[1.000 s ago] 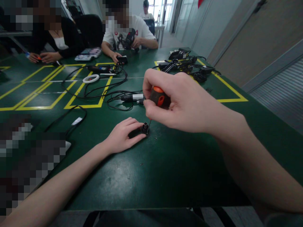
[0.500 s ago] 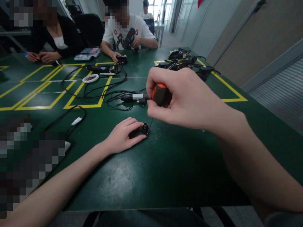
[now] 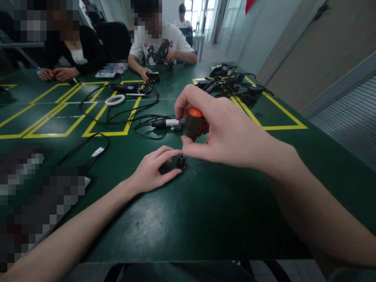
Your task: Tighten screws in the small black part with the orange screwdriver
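My right hand (image 3: 226,129) is closed round the thick handle of a black-and-orange screwdriver (image 3: 194,124), held above the table. Its shaft is hidden behind my thumb in this view. Below it, a small round black part with a metal collar (image 3: 181,161) stands upright on the green tabletop. My left hand (image 3: 155,166) rests low on the table, thumb and forefinger curved about this part. The thumb tip touches its near side, and the forefinger reaches along its far side. Tiny bits (image 3: 194,173) lie just right of it.
Behind my hands lies a silver-and-black corded tool (image 3: 167,123) with looped cable. A white ring (image 3: 114,100) lies farther left, and a pile of black cables and tools (image 3: 232,80) at the back right. Yellow tape (image 3: 284,127) marks the table. Two people sit across, one holding a black power tool (image 3: 162,51).
My right hand has shifted slightly left and down with the screwdriver, whose thin shaft was visible at the part earlier. The left hand stays round the part. The view has tilted slightly.
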